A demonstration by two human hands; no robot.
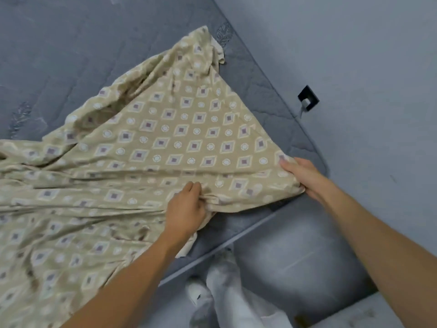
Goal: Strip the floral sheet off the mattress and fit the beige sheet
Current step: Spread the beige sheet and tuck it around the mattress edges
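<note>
Grey quilted mattress, corner against grey wall; beige sheet rumpled across it, left hand bunching its edge, right hand gripping its corner.

This is a bedroom in a home; a grey quilted mattress stands in the corner against a plain grey wall; a black wall socket sits just above it.

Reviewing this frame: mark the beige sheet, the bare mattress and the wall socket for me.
beige sheet (179,138): head view, on its flat patterned middle.
mattress (71,43): head view, on the bare grey quilted top.
wall socket (308,98): head view, on its black plate.
</note>
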